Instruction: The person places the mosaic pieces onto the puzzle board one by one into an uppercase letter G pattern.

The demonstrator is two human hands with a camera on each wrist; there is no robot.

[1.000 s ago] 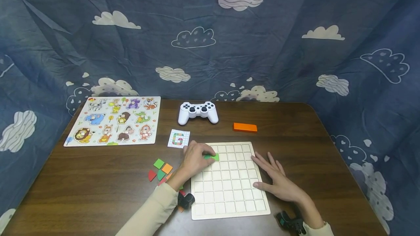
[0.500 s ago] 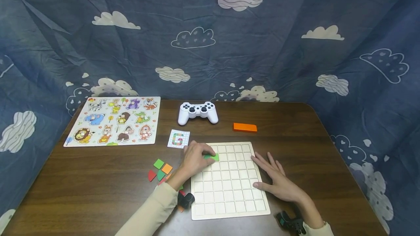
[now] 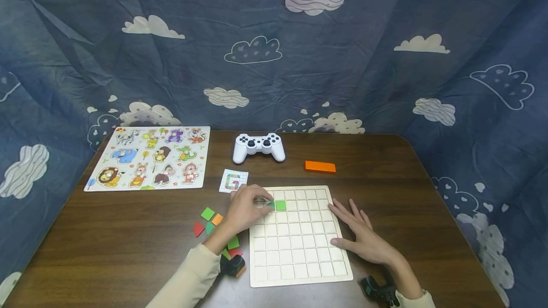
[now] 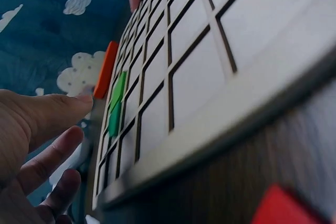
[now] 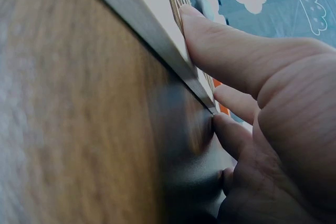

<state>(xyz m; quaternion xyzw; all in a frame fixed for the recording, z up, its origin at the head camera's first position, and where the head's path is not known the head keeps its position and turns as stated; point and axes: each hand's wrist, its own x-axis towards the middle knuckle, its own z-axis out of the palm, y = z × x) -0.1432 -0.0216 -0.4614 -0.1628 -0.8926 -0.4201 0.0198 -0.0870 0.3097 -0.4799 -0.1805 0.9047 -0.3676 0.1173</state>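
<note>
A cream grid board (image 3: pixel 301 241) lies on the table. Two tiles sit side by side in its grid near the far left: a light green square (image 3: pixel 280 205) and a darker green tile (image 4: pixel 114 120). My left hand (image 3: pixel 245 209) hovers at the board's left edge, its fingers partly over the darker tile in the head view. From the left wrist, its thumb and fingers show spread apart, with nothing between them. My right hand (image 3: pixel 363 235) rests at the board's right edge, fingers extended, with thumb and fingertips touching the rim.
Loose red, green and orange tiles (image 3: pixel 208 214) lie left of the board, partly behind the left forearm. A small pattern card (image 3: pixel 232 181), an animal puzzle board (image 3: pixel 150 158), a white game controller (image 3: pixel 259 147) and an orange block (image 3: pixel 320 167) lie farther back.
My left hand has drawn back slightly to the left from the green tiles, exposing more of the light green one and some loose tiles. My right hand has stayed in place.
</note>
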